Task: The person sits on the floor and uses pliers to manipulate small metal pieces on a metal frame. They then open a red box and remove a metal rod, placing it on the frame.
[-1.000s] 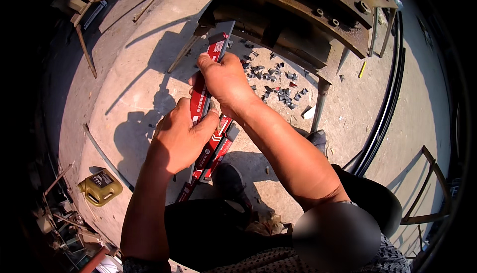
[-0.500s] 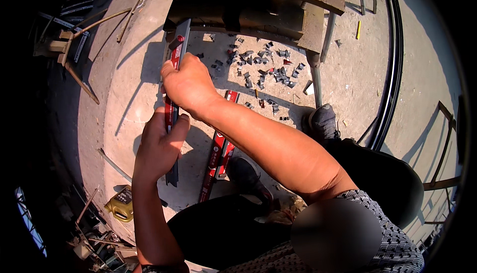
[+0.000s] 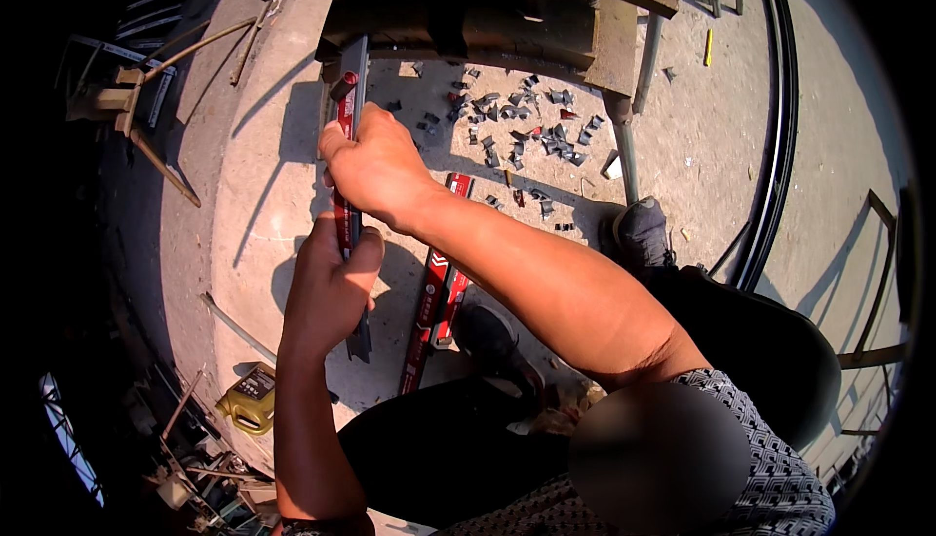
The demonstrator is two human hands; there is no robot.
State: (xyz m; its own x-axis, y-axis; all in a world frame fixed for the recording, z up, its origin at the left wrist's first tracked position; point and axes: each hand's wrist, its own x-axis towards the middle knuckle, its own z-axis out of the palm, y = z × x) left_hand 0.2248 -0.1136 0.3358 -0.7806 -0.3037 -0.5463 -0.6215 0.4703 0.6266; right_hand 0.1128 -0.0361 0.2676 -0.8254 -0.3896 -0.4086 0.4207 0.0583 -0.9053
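Observation:
Both my hands grip one long dark-grey profile strip (image 3: 359,55) with a red printed band along it. My right hand (image 3: 380,164) is wrapped around its upper part, the thumb pressed along the left side. Lower down, my left hand (image 3: 329,281) closes around the same strip, thumb on the right. The strip's far end reaches the left side of a rusty brown metal machine (image 3: 612,60); its exact contact there cannot be made out. Below my right forearm, more red-banded strips (image 3: 427,304) lie on the ground beside my shoe.
Several small dark cut pieces (image 3: 517,117) lie scattered on the concrete beneath the machine. A yellow-brown jug (image 3: 250,402) stands at lower left near scrap metal. Long black profiles (image 3: 780,136) run along the right. A metal-legged frame (image 3: 127,102) is at far left.
The view has shifted slightly. The strip's near end has swung a little to the right along with my left hand; both hands keep their grip.

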